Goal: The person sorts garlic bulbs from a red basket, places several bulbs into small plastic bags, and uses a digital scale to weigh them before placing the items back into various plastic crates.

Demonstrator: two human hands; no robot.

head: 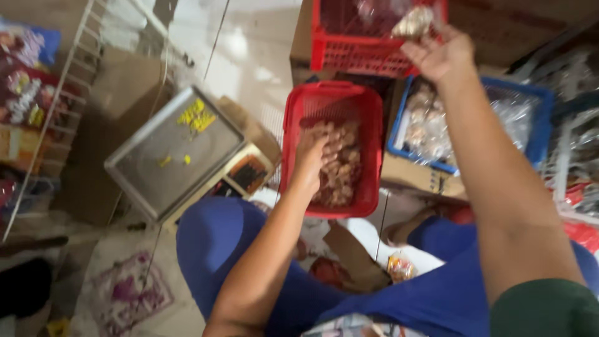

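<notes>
My left hand [310, 159] reaches down into a red plastic basket [293, 118] between my knees and rests on the heap of pale brown knobbly pieces [342, 168] in it; whether it grips any is hidden. My right hand [438, 55] is raised toward a second red basket [355, 53] at the top and holds a small clear bag of the same pieces [412, 22]. Clear bags fill the blue basket [536, 118] under my right forearm. My blue trousers [218, 237] fill the bottom of the view.
A metal weighing scale [175, 153] with a flat steel pan stands to the left on the floor. A white wire rack [75, 75] with colourful packets sits at far left. Cardboard [412, 175] lies under the blue basket. A patterned mat [128, 290] lies at bottom left.
</notes>
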